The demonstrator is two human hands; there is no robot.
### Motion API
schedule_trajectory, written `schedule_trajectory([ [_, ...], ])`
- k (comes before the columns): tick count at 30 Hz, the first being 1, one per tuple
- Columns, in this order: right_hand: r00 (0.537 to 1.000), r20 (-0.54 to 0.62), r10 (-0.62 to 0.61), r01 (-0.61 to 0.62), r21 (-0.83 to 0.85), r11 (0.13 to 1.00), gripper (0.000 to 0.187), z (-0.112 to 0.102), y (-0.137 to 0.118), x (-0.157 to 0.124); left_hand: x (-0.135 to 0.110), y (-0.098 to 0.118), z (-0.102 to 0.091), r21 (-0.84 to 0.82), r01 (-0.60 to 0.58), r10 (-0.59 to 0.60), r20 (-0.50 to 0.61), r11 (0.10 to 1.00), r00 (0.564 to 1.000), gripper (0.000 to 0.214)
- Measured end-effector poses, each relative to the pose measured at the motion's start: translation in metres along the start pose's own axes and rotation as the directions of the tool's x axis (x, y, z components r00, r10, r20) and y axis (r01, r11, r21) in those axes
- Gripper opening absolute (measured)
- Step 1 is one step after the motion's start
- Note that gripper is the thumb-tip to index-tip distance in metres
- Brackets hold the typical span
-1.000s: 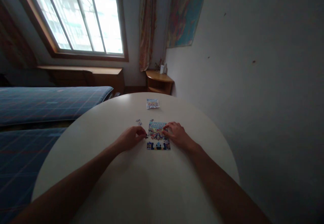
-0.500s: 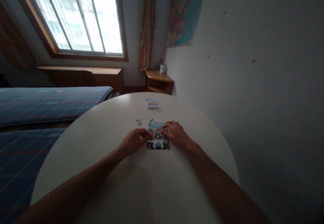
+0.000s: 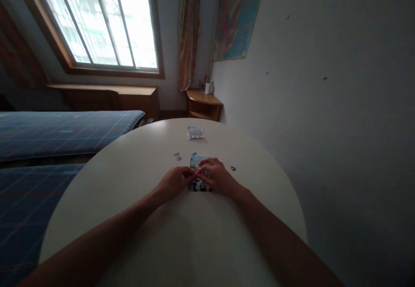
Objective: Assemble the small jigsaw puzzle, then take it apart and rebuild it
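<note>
Left hand [image 3: 175,181] pinches narrow over the jigsaw puzzle [image 3: 198,187], its hold hidden; right hand [image 3: 220,178] curls at three o'clock, grip unclear. Light, level pressure should serve!

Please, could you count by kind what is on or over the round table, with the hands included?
Left hand and right hand: 2
Jigsaw puzzle, partly covered: 1
Printed packet: 1
Loose puzzle pieces: too small to count
Total: 4, without the loose pieces
</note>
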State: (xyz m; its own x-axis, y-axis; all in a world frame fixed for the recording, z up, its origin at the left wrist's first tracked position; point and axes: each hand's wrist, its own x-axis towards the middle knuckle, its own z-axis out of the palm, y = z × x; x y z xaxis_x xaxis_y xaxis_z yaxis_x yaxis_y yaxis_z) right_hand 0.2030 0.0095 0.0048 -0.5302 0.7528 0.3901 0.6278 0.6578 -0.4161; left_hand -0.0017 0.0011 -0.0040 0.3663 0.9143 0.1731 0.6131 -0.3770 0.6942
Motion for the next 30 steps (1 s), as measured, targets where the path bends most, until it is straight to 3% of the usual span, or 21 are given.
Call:
schedule_trajectory([
  [12,0.998,0.041,0.046,-0.046,0.006,0.999,0.007,0.002,-0.0012,-0.0002,-0.0004,0.0022,-0.0022,0.001,-0.057,0.057,0.003,0.998,0.998,0.025],
  [30,0.999,0.049,0.014,-0.013,-0.01,1.0,0.011,0.0045,0.0033,-0.0007,0.0009,-0.003,-0.0004,0.109,-0.067,0.072,-0.04,0.992,0.997,0.02],
])
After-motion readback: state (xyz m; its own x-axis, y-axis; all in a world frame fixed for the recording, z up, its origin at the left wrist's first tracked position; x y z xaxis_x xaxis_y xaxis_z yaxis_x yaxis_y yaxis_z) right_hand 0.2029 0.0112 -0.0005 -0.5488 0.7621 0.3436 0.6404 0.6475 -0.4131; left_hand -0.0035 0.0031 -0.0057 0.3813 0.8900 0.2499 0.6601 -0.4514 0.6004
